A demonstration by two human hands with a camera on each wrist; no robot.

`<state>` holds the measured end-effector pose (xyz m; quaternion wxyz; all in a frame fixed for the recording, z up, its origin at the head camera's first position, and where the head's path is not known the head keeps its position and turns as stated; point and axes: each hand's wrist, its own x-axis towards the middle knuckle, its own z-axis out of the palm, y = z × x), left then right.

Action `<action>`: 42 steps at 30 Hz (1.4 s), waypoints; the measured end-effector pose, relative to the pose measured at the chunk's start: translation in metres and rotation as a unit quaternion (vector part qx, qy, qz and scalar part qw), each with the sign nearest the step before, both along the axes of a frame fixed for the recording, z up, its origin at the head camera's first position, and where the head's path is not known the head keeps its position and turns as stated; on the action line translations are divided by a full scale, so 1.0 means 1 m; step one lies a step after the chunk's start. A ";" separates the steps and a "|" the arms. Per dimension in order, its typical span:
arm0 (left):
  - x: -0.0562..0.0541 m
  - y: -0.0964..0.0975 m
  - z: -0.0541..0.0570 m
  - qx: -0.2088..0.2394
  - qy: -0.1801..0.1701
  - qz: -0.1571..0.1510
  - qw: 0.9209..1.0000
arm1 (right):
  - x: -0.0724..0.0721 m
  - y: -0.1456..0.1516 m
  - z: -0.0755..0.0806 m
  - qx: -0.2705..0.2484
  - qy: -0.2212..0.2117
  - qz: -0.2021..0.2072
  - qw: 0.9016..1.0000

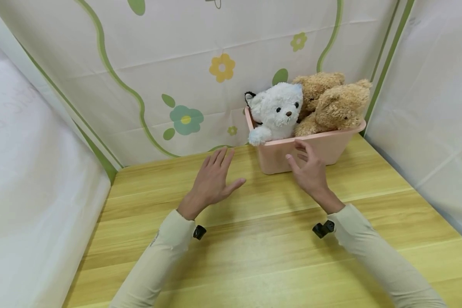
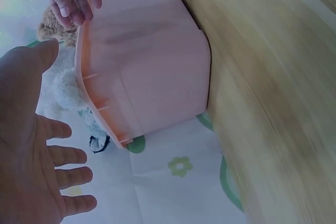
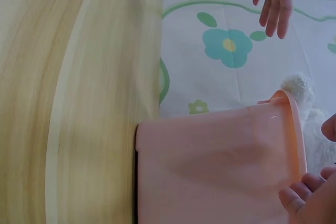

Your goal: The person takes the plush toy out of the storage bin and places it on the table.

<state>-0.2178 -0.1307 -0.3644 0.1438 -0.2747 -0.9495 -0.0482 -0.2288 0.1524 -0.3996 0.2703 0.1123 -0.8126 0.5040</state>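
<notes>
The oblong pink plastic bin (image 1: 275, 158) stands at about 1 o'clock on the yellow wood-grain tabletop (image 1: 246, 256), its back near the pale flower-printed cloth backdrop (image 1: 158, 51), a spot that probably leaves the near surface free for working.

3 soft toys share the bin: a fluffy white plush animal (image 1: 279, 109) at its 9 o'clock end, a curly tan plush toy at the rear (image 1: 319, 84) near 1 o'clock, and a curly tan plush toy in front (image 1: 342, 107) near 3 o'clock. They look packed tightly, which would explain why the heads ride above the rim and the white toy's paw hooks over it at 8 o'clock. A dark-edged ear pokes up at 10 o'clock; I cannot tell whose it is.

The right hand (image 1: 311, 171) is at the bin's 6 o'clock side, fingers loosely bent at the rim and thumb spread away from them. The fingertips overlap the rim in view, but whether they touch it I cannot tell; no grip shows. The left hand (image 1: 212, 179) is nearly flat above the tabletop, fingers straight, thumb wide, holding nothing, with the bin at its 2 o'clock; that broad palm would suit steadying or patting better than pinching
</notes>
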 end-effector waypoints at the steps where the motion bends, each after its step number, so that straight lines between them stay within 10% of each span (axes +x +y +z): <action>1: 0.000 0.001 0.001 0.001 0.000 0.001 1.000 | 0.000 0.001 0.000 -0.008 -0.001 0.000 1.000; 26: -0.018 0.024 0.024 0.020 0.007 -0.009 1.000 | -0.012 0.013 0.000 -0.195 -0.030 -0.063 0.978; 42: -0.031 0.043 0.044 0.041 0.010 -0.029 0.999 | -0.017 0.010 0.003 -0.362 -0.044 -0.047 0.930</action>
